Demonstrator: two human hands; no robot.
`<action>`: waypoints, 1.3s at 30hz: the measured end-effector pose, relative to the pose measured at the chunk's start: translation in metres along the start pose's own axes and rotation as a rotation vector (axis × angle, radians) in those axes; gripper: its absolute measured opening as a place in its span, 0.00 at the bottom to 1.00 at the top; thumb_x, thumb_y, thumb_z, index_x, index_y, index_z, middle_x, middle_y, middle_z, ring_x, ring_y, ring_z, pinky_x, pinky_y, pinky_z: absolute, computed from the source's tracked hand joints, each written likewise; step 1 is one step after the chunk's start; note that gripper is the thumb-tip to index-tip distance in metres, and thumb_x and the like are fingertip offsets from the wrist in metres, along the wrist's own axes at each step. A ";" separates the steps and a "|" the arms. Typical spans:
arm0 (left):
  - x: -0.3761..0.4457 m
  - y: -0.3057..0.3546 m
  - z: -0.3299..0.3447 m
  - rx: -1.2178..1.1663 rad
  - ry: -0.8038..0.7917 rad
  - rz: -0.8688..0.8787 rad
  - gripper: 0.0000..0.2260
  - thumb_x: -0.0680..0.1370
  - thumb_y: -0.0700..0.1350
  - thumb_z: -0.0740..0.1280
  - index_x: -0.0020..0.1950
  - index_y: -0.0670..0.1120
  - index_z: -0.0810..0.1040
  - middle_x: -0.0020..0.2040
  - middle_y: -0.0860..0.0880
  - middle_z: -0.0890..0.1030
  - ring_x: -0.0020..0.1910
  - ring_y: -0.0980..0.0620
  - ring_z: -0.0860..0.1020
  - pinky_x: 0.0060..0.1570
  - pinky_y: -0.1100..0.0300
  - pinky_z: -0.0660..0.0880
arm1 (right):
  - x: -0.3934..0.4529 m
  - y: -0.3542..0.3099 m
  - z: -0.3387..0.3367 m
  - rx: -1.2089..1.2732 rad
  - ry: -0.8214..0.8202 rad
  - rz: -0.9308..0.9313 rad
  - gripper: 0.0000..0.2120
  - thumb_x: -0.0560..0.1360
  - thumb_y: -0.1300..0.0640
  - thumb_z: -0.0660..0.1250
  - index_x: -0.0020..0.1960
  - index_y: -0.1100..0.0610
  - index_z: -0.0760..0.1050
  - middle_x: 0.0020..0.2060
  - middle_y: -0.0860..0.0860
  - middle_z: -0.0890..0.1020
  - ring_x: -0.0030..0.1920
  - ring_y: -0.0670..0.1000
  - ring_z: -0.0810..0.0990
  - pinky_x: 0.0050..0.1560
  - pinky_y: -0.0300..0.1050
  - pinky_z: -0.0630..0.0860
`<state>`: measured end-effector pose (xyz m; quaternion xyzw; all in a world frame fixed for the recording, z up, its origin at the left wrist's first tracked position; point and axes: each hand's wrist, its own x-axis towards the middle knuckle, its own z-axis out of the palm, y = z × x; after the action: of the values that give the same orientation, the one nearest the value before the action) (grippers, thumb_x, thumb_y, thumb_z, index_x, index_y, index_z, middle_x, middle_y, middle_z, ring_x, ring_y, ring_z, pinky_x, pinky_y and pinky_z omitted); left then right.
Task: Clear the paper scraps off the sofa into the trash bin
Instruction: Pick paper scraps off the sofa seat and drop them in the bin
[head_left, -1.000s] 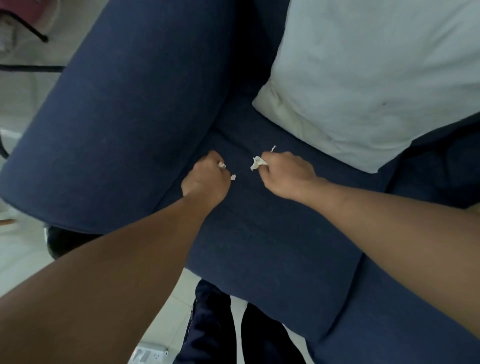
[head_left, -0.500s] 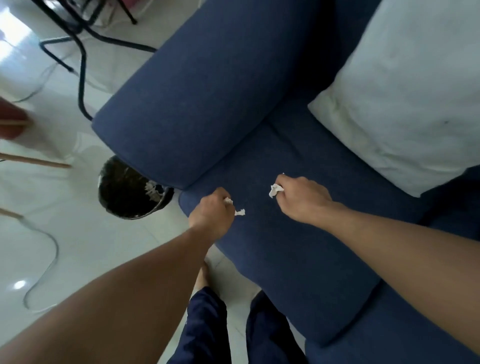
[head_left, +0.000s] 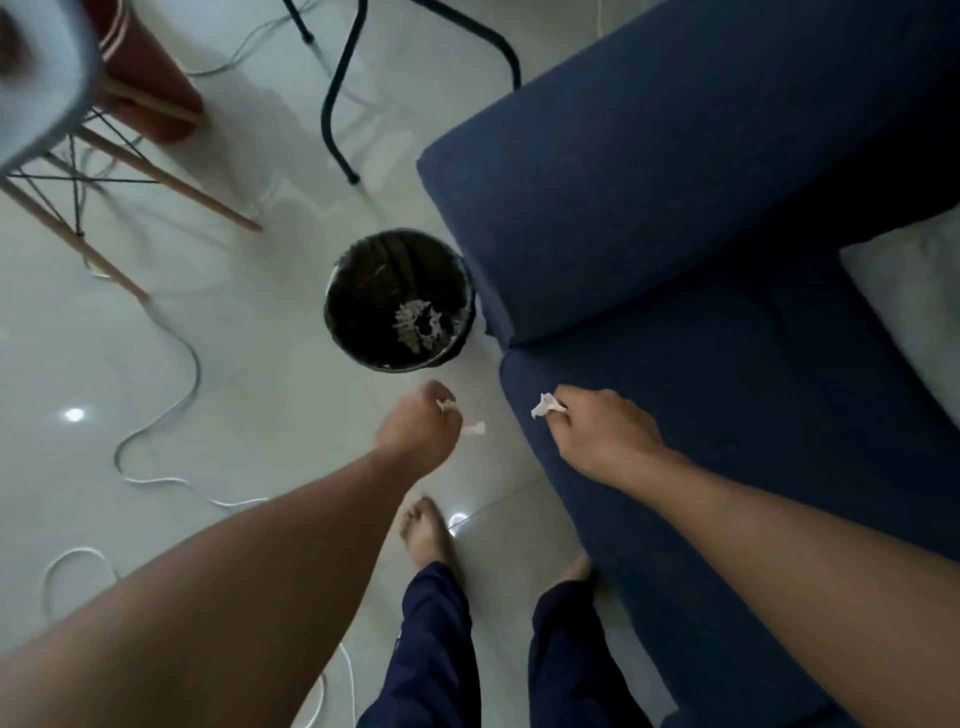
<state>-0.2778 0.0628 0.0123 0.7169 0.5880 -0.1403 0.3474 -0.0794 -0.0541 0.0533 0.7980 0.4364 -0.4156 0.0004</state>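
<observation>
**Both fists loaded, bin just ahead of the left one**

Since half a second ago the view has swung off the sofa seat toward the floor: the trash bin (head_left: 400, 301), then half tucked under the armrest at the left, now sits in full view up the middle, and the left hand has come off the cushion and out over the tiles.

Head view, the only one. The left hand (head_left: 421, 428) is curled into a fist round paper scraps (head_left: 474, 428); white bits stick out on its thumb side. It hangs over bare floor, near the bin's closest rim but not yet above the opening. The right hand (head_left: 597, 436) is likewise closed on another scrap (head_left: 543, 408), which pokes out past the fingers; this hand sits over the front edge of the sofa (head_left: 701, 234) seat. The two hands are apart, side by side, each clamped on its own paper.

The relation that counts: the bin lies forward of both hands and slightly to the left, on the floor just beside the sofa's armrest, its mouth open upward with pale litter already at the bottom. The left hand is clearly the nearer, so it looks best placed to drop first, with a short forward reach; the right would have to cross leftward off the sofa to get over the rim.

A white cushion (head_left: 914, 301) lies at the far right.
</observation>
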 end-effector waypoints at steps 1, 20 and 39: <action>0.005 -0.009 -0.008 0.003 0.008 -0.011 0.11 0.80 0.50 0.62 0.59 0.50 0.80 0.54 0.46 0.84 0.54 0.42 0.81 0.47 0.56 0.74 | 0.004 -0.013 0.005 0.000 -0.011 -0.003 0.18 0.86 0.45 0.54 0.39 0.51 0.64 0.36 0.48 0.76 0.36 0.54 0.74 0.32 0.47 0.63; 0.088 -0.097 -0.101 -0.183 0.060 -0.061 0.24 0.75 0.53 0.63 0.72 0.52 0.69 0.55 0.51 0.84 0.57 0.46 0.80 0.56 0.49 0.79 | 0.112 -0.202 0.012 -0.052 0.027 -0.073 0.07 0.81 0.51 0.58 0.51 0.50 0.73 0.46 0.51 0.81 0.47 0.59 0.79 0.41 0.51 0.73; 0.067 -0.143 -0.107 -0.087 -0.021 -0.128 0.23 0.77 0.53 0.62 0.73 0.55 0.68 0.59 0.53 0.82 0.59 0.48 0.79 0.57 0.47 0.78 | 0.147 -0.205 0.021 -0.099 -0.131 0.012 0.33 0.82 0.42 0.65 0.83 0.44 0.58 0.78 0.55 0.70 0.75 0.62 0.71 0.71 0.58 0.72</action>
<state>-0.4168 0.1929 0.0004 0.6604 0.6345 -0.1441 0.3748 -0.1966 0.1673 0.0165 0.7706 0.4507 -0.4450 0.0710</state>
